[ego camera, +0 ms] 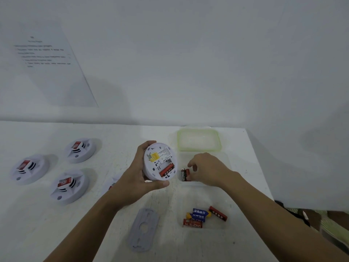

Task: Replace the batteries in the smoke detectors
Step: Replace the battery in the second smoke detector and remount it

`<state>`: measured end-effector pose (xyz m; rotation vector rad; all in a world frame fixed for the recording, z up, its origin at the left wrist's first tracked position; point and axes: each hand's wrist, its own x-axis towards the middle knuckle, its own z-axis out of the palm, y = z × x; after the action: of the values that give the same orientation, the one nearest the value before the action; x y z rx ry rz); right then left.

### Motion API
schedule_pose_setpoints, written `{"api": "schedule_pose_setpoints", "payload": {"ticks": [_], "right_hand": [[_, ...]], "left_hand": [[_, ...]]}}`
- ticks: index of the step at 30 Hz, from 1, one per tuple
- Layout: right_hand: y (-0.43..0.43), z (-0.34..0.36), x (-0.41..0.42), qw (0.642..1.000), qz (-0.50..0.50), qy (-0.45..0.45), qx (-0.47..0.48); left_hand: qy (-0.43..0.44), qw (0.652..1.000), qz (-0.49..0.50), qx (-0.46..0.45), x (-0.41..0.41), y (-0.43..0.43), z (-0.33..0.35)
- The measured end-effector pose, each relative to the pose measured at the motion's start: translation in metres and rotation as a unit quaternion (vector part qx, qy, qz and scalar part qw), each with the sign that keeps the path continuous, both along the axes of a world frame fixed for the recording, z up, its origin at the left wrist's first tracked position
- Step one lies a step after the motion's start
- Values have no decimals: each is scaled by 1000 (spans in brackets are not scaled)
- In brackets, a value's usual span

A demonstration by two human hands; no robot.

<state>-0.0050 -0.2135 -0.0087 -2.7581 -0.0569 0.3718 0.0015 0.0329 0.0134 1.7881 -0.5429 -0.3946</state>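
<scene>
1. Nearest to me, at six o'clock from the unit I hold, a grey mounting plate point(136, 238) lies flat on the white table point(113, 138), touching nothing else.
2. At five o'clock, near the plate's right side, loose batteries point(200, 212) lie in a small heap, blue ones and red ones touching. I cannot tell whether they lie inside a container.
3. My left hand point(136, 176) grips the smoke detector point(160, 159) by its rim. The fingers curl round the far edge and the thumb clamps the near edge. Its back is tilted toward me.
4. On that back, a yellow sticker sits near the middle. The open bay is at five o'clock, and a red fitted battery point(166, 171) lies in it.
5. At three o'clock, my right hand point(209, 167) reaches down into a clear tub point(184, 157) whose walls barely show. Thumb and forefinger pinch the top of a red battery point(187, 173), which touches a black-labelled battery point(182, 174) on its left.
6. At two o'clock, just beyond the tub, a green-rimmed lid point(200, 149) lies flat.
7. At nine o'clock, well apart from my hands, three more smoke detectors point(69, 186) sit face up, each with a red label.
8. Toward ten o'clock, a printed sheet point(52, 69) hangs on the wall, its text too blurred to read.
</scene>
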Motion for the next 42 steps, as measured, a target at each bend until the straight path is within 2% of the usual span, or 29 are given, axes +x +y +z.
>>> {"api": "schedule_pose_setpoints", "payload": {"ticks": [7, 13, 16, 19, 21, 23, 27, 30, 34, 38, 42], "right_hand": [[1, -6, 4, 1000, -4, 7, 30], [2, -3, -4, 985, -42, -47, 158], [3, 4, -12, 954, -99, -129, 253], [7, 22, -20, 893, -150, -211, 368], [11, 34, -24, 856, -152, -236, 434], [15, 41, -28, 843, -131, -247, 460], [27, 44, -43, 846, -66, -264, 459], [34, 40, -50, 864, -6, -313, 395], [38, 35, -56, 871, 87, -368, 316], [41, 38, -61, 886, 95, -315, 325], [43, 45, -67, 876, 35, -221, 427]], "left_hand": [[8, 1000, -5, -1, 8, -1, -5], [10, 1000, 1, 5, 11, -6, -6], [16, 1000, 7, 3, 10, -7, -6], [22, 1000, 15, -4, 6, -8, -3], [22, 1000, 17, -7, 3, -9, 0], [28, 999, 11, -14, 0, -11, 3], [33, 999, 0, -20, -7, -13, 8], [31, 999, -5, -30, -14, -13, 10], [23, 999, 12, -28, -23, -11, 10], [14, 1000, 4, -24, -31, -7, 14], [8, 1000, -2, -17, -36, -4, 19]]}}
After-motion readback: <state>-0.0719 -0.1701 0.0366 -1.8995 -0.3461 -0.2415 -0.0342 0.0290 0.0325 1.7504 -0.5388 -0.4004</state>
